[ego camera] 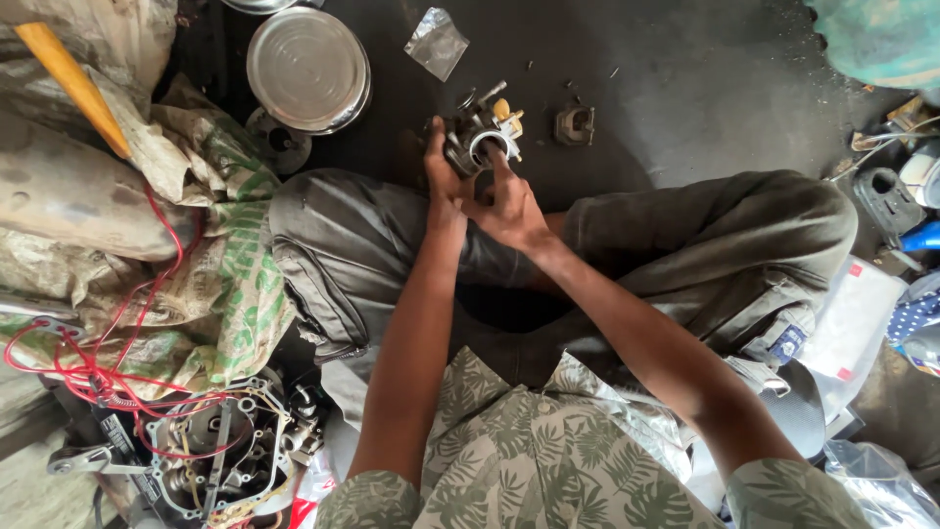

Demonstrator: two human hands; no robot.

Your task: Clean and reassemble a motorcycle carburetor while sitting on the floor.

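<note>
- Carburetor (480, 137): small metal body with a round bore facing up, brass-coloured fittings on its far side. I see it held above the dark floor (685, 88), just past my crossed knees.
- Left hand (443, 181): grip clenched on the near left side of the carburetor, fingers wrapped behind it.
- Right hand (509, 206): grip grasping the carburetor from the right, forefinger laid up along the rim of the bore.
- Small metal part (575, 124): on the floor, just right of the carburetor, apart from it.
- Clear plastic bag (437, 41): on the floor beyond the carburetor.
- Round steel plate (307, 69): on the floor to the far left, upside down.
- Engine casing (225, 456): lower left, open, with red wires (88, 367) looped beside it over printed sacks (230, 284).
</note>
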